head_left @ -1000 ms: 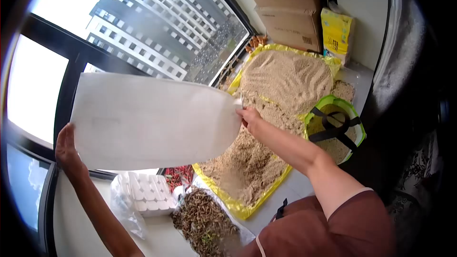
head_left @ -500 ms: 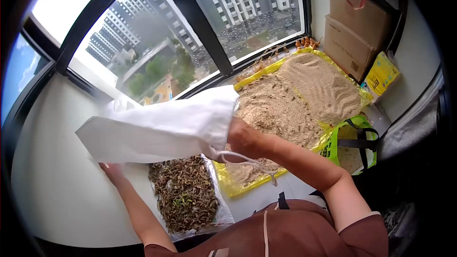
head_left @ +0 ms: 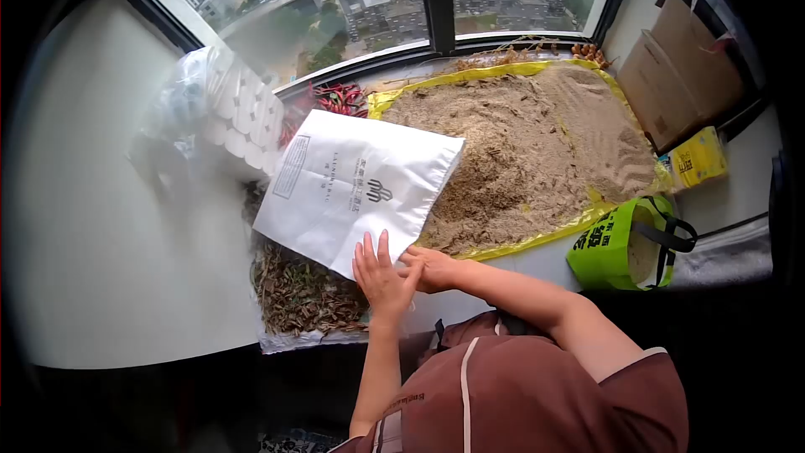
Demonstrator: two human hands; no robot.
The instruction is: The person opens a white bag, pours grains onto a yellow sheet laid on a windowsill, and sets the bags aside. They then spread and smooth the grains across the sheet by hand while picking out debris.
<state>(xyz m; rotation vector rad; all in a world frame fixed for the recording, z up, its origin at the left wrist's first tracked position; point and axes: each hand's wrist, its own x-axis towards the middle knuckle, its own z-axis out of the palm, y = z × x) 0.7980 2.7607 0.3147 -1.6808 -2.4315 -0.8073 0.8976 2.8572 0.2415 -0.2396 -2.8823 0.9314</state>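
Note:
A white cloth drawstring bag (head_left: 335, 168) with dark printed writing and a cactus-like logo lies tilted across the middle of the view. My left hand (head_left: 384, 281) rests on the bag's near edge, its fingers stretched out and spread. Beside it, my right hand (head_left: 432, 270) grips the bag's near corner, with the fingertips partly hidden by the left hand and the cloth. Under the bag, a heap of dried brown pods (head_left: 302, 294) shows on a silvery sheet (head_left: 289, 341). Sandy tan grain-like material (head_left: 537, 143) is spread over a yellow plastic sheet (head_left: 524, 243) to the right.
Red chillies (head_left: 344, 99) lie by the window. Plastic-wrapped white rolls (head_left: 243, 109) stand at left. A green bag (head_left: 616, 247) with black handles, a yellow packet (head_left: 700, 158) and cardboard boxes (head_left: 679, 75) are on the right.
The white bag has come down and turned its printed side up. My left hand has moved from the bag's far left end to its near edge, next to my right hand. The view has shifted.

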